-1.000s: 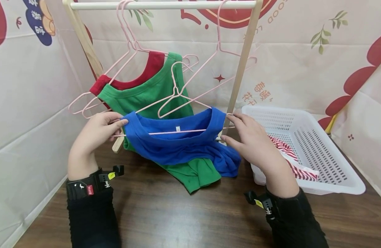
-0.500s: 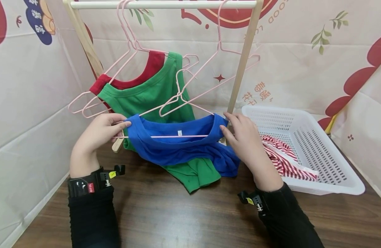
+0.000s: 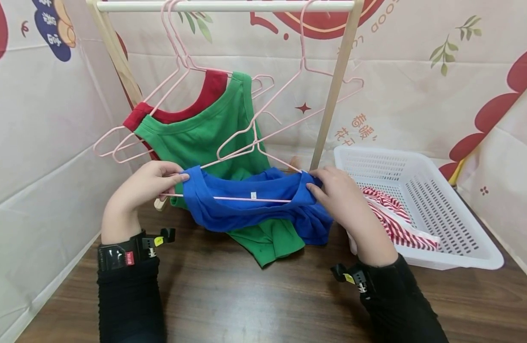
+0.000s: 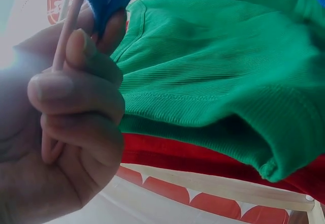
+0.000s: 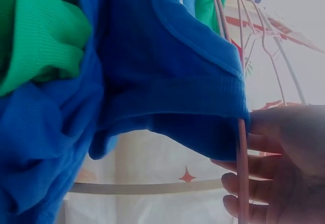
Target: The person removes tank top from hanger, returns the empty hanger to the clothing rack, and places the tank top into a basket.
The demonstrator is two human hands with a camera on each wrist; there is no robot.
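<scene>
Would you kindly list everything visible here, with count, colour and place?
blue top: one, blue, on the held hanger, above the table.
held hanger: one, pink, threaded through the blue top's neck.
green top: one, green, hung on the rack.
red top: one, red, behind the green top.
empty hanger: one, pink, on the rail.
rack: one, pale wood, at the back.
basket: one, white, at the right.
striped cloth: one, red and white, in the basket.
table: one, dark wood.
left hand: grips the hanger's end.
right hand: pinches the blue top's shoulder.
</scene>
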